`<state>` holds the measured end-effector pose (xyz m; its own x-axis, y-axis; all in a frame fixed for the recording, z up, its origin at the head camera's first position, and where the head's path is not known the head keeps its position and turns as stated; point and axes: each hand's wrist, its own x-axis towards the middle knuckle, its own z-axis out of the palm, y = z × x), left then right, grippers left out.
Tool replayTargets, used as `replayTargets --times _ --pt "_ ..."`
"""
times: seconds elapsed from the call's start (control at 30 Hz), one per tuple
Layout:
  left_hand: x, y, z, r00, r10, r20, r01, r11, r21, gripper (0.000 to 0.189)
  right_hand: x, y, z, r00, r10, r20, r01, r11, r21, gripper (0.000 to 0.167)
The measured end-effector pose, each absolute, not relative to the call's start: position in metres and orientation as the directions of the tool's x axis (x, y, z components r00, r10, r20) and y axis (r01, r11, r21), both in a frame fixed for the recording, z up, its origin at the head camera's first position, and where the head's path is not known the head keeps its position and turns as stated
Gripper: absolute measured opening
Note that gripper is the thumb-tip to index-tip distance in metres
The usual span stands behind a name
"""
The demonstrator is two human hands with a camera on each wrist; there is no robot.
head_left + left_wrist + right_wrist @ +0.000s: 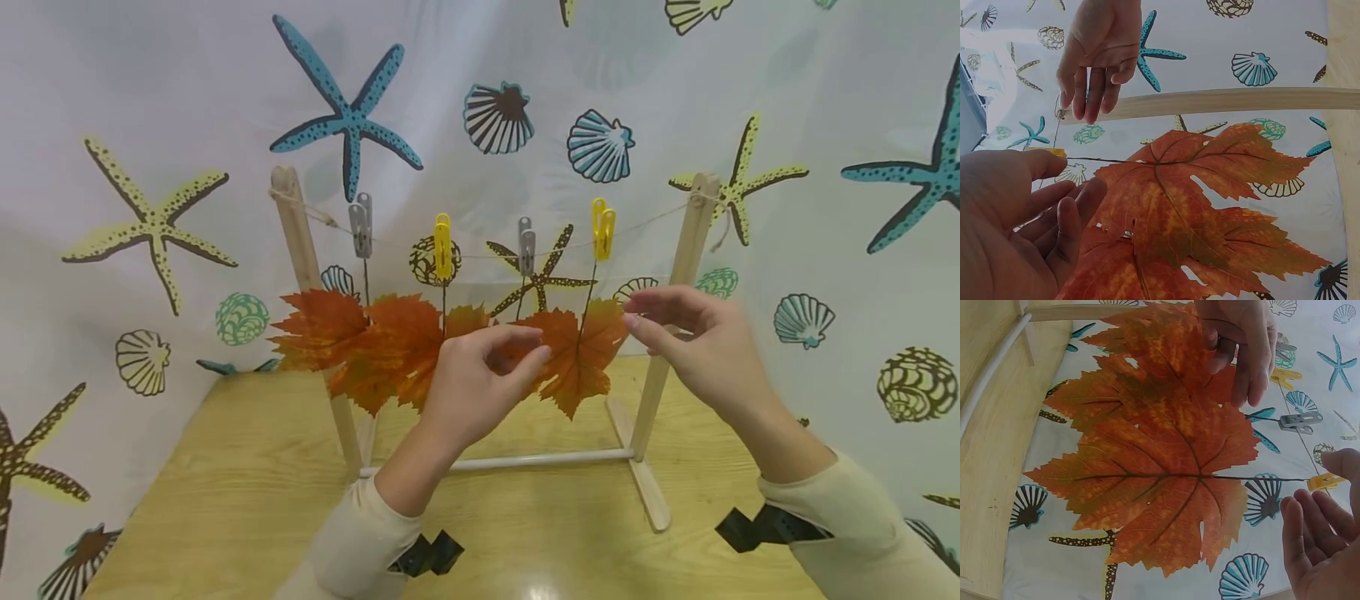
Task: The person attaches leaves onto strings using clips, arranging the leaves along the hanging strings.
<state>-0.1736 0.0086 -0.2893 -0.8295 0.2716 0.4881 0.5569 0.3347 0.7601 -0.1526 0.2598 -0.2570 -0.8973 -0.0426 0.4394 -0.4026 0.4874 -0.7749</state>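
Observation:
Several orange maple-type leaves hang by dark stems from a string [645, 223] held with clothespins. A yellow clothespin [603, 232] grips the stem of the rightmost leaf [573, 362]. My left hand [480, 379] is in front of the leaves, thumb and fingers apart and loosely bent, nothing between them. Beside that leaf's right edge is my right hand [701, 342], its fingers also parted and holding nothing. The right wrist view shows the right hand [1329, 544] near the yellow clothespin [1324, 482]; whether it touches anything is unclear. The left hand covers part of the leaves in the head view.
The string is tied between two wooden posts [686, 237] joined low down by a white rod [540, 460]. Another yellow clothespin [442, 250] and two grey ones, including a left one [362, 227], hang there. Behind the wooden table [525, 542] is a seashell-patterned cloth [480, 42].

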Motion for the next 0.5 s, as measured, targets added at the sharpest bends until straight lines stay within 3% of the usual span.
replayTargets --times 0.27,0.5 --pt "-0.164 -0.004 -0.304 -0.812 0.303 0.499 0.582 0.473 0.661 0.028 -0.148 0.254 -0.279 -0.885 -0.104 0.454 -0.423 0.589 -0.689 0.027" --pt "-0.147 -0.018 -0.318 -0.842 0.404 0.357 0.539 0.641 0.546 0.043 -0.127 0.256 -0.299 -0.936 -0.086 0.342 -0.318 0.624 -0.714 0.032"
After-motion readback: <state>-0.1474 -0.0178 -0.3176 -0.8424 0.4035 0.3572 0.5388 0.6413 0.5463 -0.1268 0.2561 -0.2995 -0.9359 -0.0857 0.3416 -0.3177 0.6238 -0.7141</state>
